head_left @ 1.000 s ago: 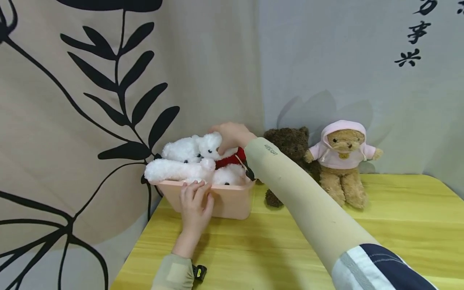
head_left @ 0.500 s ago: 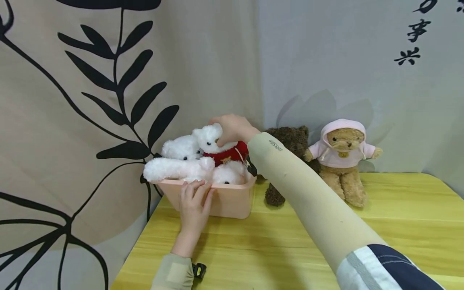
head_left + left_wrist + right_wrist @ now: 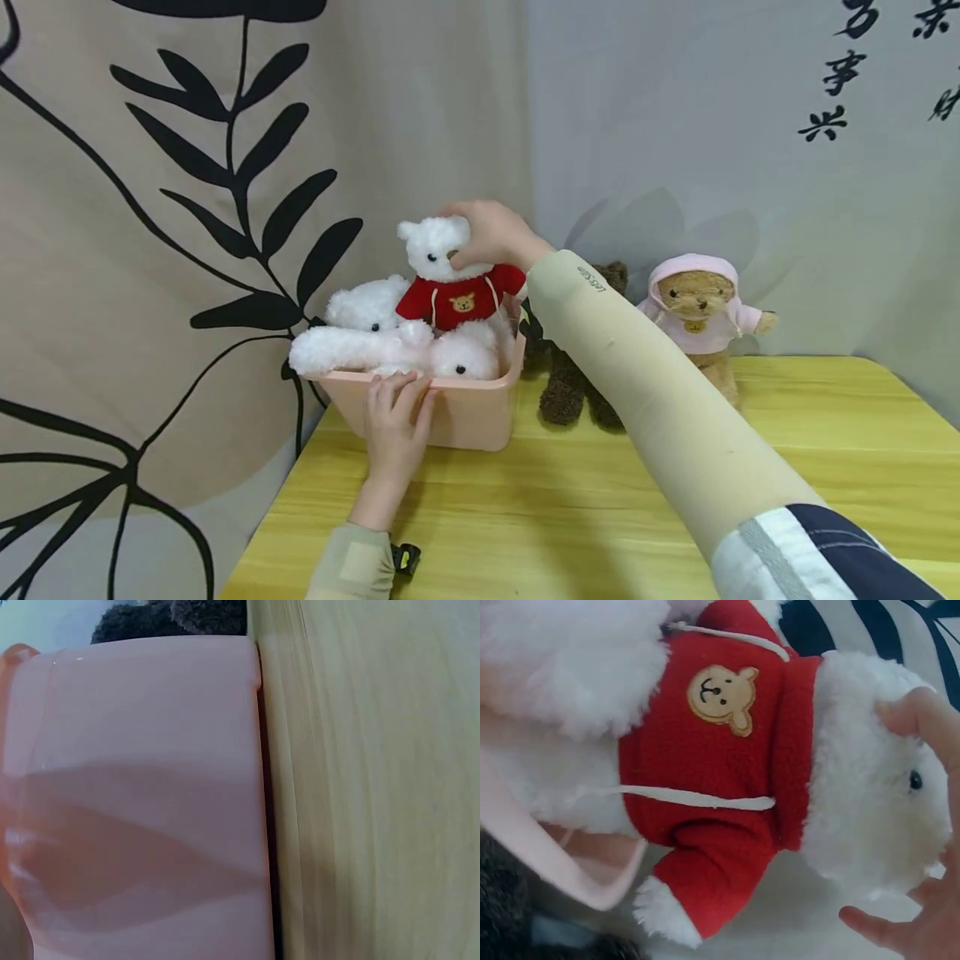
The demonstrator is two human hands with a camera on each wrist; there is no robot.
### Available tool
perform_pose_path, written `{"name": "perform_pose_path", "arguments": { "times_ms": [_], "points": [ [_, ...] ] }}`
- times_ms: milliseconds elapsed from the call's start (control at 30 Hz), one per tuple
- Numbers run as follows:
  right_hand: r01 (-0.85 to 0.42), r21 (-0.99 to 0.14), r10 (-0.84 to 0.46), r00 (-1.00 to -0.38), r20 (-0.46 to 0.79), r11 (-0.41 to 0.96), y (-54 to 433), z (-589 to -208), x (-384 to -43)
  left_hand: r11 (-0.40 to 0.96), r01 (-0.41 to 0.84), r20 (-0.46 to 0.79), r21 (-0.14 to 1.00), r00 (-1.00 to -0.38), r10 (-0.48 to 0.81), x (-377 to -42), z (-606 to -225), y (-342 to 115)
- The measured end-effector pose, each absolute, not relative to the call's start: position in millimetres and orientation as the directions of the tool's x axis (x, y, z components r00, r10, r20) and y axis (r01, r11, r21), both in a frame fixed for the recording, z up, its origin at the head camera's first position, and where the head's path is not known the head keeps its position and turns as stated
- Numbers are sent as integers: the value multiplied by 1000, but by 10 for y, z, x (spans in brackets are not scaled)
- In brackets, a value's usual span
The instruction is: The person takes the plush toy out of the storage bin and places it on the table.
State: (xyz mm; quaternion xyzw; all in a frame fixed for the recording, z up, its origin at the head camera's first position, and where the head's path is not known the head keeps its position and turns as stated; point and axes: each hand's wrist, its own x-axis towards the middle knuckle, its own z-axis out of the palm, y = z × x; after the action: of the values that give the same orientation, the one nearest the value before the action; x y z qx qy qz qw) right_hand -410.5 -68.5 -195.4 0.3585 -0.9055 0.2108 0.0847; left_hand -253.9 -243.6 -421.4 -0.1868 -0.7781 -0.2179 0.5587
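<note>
- Right hand [image 3: 495, 237] grips the white bear in the red top [image 3: 457, 302] by its head, thumb at the muzzle.
- Bear's at the back right of the pink bin [image 3: 472, 421]: head and top above the rim, lower body among white plush toys [image 3: 352, 348].
- Long axis near upright, head up; body sits below and slightly left of my right hand, so the key line looks vertical.
- Right hand's nearer; left hand [image 3: 396, 429] rests at the front rim, fingers fairly straight, off the bear.
</note>
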Motion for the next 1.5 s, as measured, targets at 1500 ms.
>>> {"name": "perform_pose_path", "arguments": {
  "times_ms": [1500],
  "points": [
    [-336, -750, 26, -905, 425, 570, -591, -3018, -4174, 812, 566, 952, 140, -302, 47, -2470, -4242, -2526]
  ]
}}
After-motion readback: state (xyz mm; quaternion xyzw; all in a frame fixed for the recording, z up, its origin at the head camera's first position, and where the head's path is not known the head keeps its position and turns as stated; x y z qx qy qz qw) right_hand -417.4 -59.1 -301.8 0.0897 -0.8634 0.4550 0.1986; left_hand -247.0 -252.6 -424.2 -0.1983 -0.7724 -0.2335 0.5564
